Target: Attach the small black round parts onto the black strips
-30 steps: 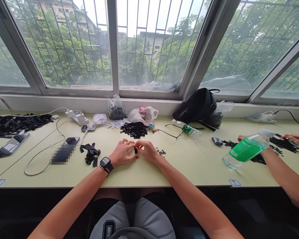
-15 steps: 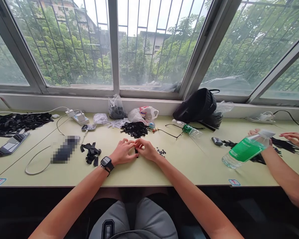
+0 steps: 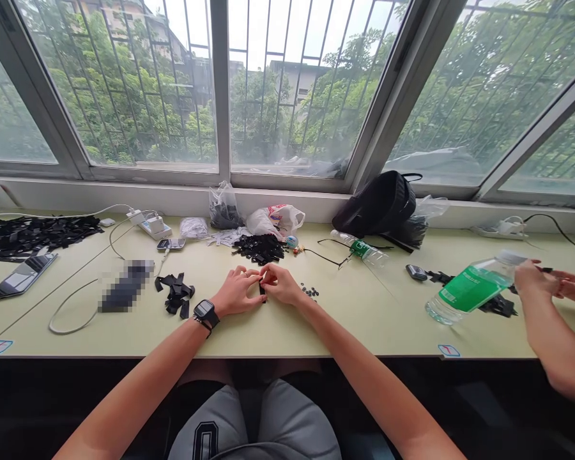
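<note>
My left hand (image 3: pixel 237 292) and my right hand (image 3: pixel 282 285) meet at the middle of the pale green table (image 3: pixel 345 319), fingers pinched together on a small black strap piece (image 3: pixel 261 289). A black watch (image 3: pixel 204 312) sits on my left wrist. Left of the hands lies a small heap of black strap pieces (image 3: pixel 175 294). Behind them is a bigger pile of black pieces (image 3: pixel 259 248), and several tiny black buttons (image 3: pixel 309 292) lie just right of my right hand.
A co-worker's hands (image 3: pixel 551 281) work at the far right beside a tilted green-labelled bottle (image 3: pixel 469 287). A phone (image 3: pixel 124 291), cables, a tablet (image 3: pixel 19 276), plastic bags (image 3: pixel 273 220), glasses (image 3: pixel 333 252), a second bottle (image 3: pixel 364 249) and a black bag (image 3: pixel 378 203) lie along the table.
My hands stay together on the black piece, shifting only slightly. The co-worker's hands have drawn together and moved towards the bottle's cap.
</note>
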A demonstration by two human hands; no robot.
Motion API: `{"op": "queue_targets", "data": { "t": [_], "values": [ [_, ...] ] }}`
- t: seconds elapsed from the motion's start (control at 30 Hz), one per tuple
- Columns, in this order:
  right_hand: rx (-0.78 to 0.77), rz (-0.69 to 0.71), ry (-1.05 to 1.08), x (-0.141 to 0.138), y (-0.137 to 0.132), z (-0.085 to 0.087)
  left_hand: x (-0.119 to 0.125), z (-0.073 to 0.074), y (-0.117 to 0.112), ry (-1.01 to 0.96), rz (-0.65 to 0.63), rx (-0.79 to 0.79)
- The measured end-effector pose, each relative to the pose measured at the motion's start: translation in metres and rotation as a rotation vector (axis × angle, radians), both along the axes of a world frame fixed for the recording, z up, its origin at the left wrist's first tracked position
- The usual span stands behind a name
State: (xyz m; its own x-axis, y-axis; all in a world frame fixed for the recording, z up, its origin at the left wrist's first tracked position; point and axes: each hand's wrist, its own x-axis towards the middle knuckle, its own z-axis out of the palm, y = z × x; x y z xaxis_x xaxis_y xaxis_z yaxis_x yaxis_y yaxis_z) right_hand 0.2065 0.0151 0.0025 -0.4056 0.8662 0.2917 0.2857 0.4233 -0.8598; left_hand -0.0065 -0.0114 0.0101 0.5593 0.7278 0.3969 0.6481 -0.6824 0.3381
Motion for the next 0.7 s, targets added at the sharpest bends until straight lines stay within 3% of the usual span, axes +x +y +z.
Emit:
{"op": "queue_targets", "data": {
  "t": [0.3, 0.7],
  "values": [
    [0.023, 0.024, -0.034, 0.002, -0.006, 0.006, -0.001, 0.004, 0.001, -0.053, -0.008, 0.009],
    [0.185, 0.051, -0.166, 0.01, -0.013, 0.005, 0.0, 0.003, 0.004, -0.2, -0.012, -0.061]
  ]
}}
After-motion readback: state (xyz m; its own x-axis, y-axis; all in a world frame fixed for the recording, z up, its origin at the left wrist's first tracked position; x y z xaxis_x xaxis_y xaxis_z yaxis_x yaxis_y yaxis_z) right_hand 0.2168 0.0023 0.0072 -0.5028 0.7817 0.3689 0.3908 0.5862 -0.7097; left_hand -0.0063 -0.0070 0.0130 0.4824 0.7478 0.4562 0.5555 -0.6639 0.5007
